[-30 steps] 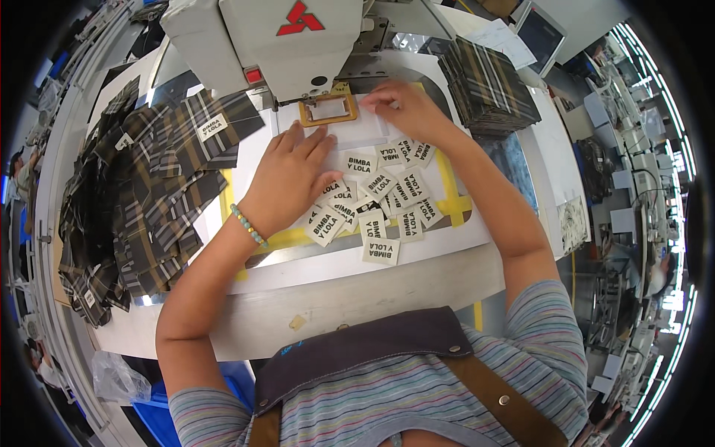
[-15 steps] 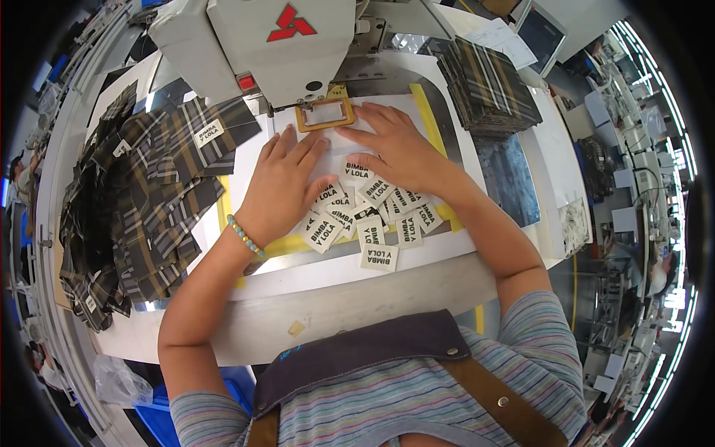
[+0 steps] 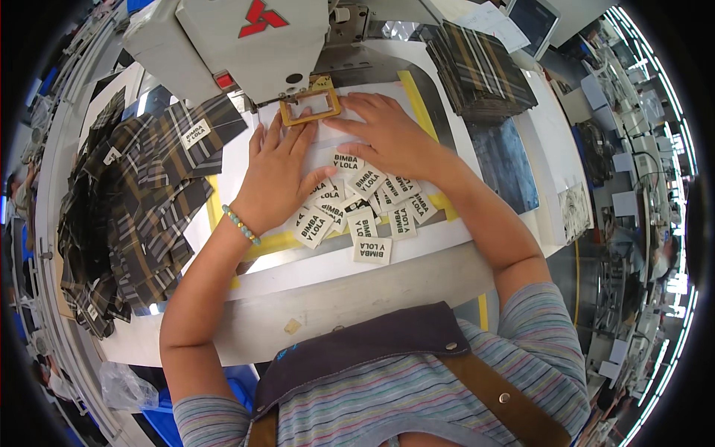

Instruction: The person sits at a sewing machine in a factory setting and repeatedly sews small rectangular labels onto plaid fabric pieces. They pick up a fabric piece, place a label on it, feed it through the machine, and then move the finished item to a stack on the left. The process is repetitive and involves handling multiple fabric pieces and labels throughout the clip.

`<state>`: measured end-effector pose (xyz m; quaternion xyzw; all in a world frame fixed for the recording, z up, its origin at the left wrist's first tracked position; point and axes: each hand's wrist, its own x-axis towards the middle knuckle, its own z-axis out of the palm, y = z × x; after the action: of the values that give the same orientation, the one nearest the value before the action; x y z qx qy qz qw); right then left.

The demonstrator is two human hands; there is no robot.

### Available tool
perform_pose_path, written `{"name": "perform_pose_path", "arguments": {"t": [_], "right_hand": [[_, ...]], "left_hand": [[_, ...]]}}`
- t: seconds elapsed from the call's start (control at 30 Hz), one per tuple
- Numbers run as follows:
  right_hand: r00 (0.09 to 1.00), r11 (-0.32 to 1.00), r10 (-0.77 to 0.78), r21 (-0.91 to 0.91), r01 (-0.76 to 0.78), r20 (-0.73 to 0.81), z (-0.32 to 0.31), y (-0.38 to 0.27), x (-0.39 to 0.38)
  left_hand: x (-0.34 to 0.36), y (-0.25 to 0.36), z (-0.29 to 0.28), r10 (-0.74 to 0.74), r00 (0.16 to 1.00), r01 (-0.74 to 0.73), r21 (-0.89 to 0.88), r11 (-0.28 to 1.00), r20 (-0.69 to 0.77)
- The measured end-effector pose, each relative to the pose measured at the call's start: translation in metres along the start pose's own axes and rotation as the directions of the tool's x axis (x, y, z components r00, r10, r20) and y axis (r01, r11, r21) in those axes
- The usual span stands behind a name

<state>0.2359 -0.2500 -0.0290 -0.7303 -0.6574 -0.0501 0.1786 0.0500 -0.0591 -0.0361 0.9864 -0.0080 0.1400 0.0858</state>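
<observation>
My left hand (image 3: 279, 175) lies flat, fingers stretched toward the near left edge of a tan rectangular clamp frame (image 3: 334, 115) under the sewing machine head. Its fingertips touch or almost touch that frame. My right hand (image 3: 387, 138) rests palm down at the frame's right side, fingers extended and thumb apart. Both hands press on a pale sheet (image 3: 240, 173) edged with yellow tape. Whether a label lies under the fingers or inside the frame I cannot tell. Several white printed fabric labels (image 3: 371, 250) are heaped between my wrists, some overlapping.
A white sewing machine head (image 3: 246, 52) stands over the far side. Loose plaid fabric pieces (image 3: 160, 197), one bearing a label, pile up at left. A neat plaid stack (image 3: 484, 71) is at far right, with a screen (image 3: 532, 24) behind. A blue bin (image 3: 167, 421) is below left.
The whole view has shifted slightly. My left fingertips have slid a little farther toward the clamp frame; my right hand stays beside it. The label heap looks the same.
</observation>
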Motion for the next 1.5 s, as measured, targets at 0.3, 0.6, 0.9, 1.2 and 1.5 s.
{"name": "perform_pose_path", "arguments": {"t": [0.3, 0.6, 0.9, 1.2, 1.5], "right_hand": [[0.942, 0.962, 0.185, -0.143, -0.232, -0.281, -0.102, 0.021, -0.024], [0.825, 0.779, 0.427, -0.313, -0.544, -0.370, -0.106, 0.069, -0.066], [0.653, 0.816, 0.399, -0.076, -0.574, -0.643, -0.120, 0.068, -0.050], [0.796, 0.742, 0.501, -0.305, -0.597, -0.340, -0.113, 0.068, -0.054], [0.710, 0.650, 0.607, -0.291, -0.702, -0.356, -0.131, 0.053, -0.042]], "left_hand": [[-0.006, 0.004, -0.024, 0.045, 0.999, -0.045, 0.037, 0.998, 0.018], [-0.002, 0.004, -0.027, 0.125, 0.982, -0.142, -0.119, 0.983, -0.139], [0.000, 0.027, -0.047, 0.132, 0.946, -0.209, -0.244, 0.947, -0.297], [0.007, 0.046, -0.060, 0.244, 0.935, -0.319, -0.307, 0.897, -0.259], [0.020, 0.059, -0.064, 0.311, 0.929, -0.361, -0.309, 0.880, -0.201]]}}
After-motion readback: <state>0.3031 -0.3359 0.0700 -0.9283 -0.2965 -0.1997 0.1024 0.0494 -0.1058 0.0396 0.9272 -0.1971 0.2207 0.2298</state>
